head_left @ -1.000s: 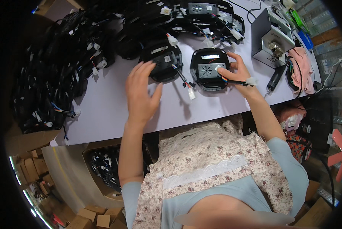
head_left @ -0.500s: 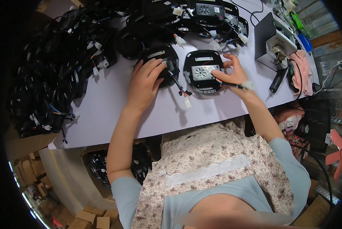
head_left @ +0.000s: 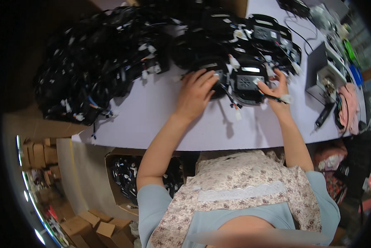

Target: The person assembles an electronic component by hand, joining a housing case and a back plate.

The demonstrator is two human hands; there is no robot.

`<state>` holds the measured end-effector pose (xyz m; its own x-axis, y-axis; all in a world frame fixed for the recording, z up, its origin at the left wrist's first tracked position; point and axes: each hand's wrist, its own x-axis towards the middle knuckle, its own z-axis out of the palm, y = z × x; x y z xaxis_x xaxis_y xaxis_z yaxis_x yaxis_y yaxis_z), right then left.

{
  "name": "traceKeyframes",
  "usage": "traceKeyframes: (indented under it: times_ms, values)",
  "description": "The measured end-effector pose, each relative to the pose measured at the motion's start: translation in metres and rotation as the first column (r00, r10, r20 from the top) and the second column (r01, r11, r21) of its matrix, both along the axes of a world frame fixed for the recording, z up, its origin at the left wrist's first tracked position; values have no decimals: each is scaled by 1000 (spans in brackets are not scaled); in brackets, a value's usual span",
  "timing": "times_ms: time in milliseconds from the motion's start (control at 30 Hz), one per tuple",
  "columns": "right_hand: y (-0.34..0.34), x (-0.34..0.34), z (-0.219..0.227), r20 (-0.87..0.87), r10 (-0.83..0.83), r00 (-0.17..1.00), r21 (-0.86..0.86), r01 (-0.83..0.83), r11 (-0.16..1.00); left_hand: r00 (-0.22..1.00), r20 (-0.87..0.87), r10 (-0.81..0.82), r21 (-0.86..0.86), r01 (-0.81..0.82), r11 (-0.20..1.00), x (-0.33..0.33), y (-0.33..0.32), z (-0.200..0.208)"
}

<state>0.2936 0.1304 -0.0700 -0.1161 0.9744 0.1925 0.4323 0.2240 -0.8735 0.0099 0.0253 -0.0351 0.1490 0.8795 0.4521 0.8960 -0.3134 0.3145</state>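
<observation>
My left hand [head_left: 195, 93] grips a rounded black housing [head_left: 215, 66], its fingers over the top face and its thumb low at the near side. From that housing a short cable with a white connector [head_left: 238, 115] trails toward me. My right hand [head_left: 279, 91] holds a second black housing [head_left: 246, 96] by its right edge. The right thumb presses near the silver vented plate [head_left: 248, 82], and the fingertips reach the far right side. A dark cable with a pale connector [head_left: 286, 98] lies across this hand. The two housings sit side by side, nearly touching.
Behind them stand more black housings [head_left: 218, 25] with loose connectors. A large heap of black wired parts [head_left: 98, 70] covers the left of the table. At right are a grey metal box [head_left: 324, 72], a black pen-shaped tool [head_left: 325, 115] and a pink cloth [head_left: 349, 109].
The view has shifted, so the table contents appear farther right and lower. Both held housings are slightly nearer the back row, my right hand's one most clearly. Both hands keep their hold.
</observation>
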Motion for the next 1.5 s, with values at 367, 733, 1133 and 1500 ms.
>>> traceKeyframes:
  times_ms: [367,733,1133,1500]
  values:
    - [-10,88,104,124,-8,992,-159,28,987,711,11,703,194,-692,696,-161,54,51]
    - [126,-98,246,384,457,802,325,-580,747,536,-384,752,-24,-820,573,-246,135,84]
    - [295,-320,143,967,237,95,-116,-665,738,539,278,795,-111,-804,584,-203,-46,107]
    - [366,-309,120,969,-6,246,170,-655,736,94,746,660,-627,-234,742,-100,-168,5]
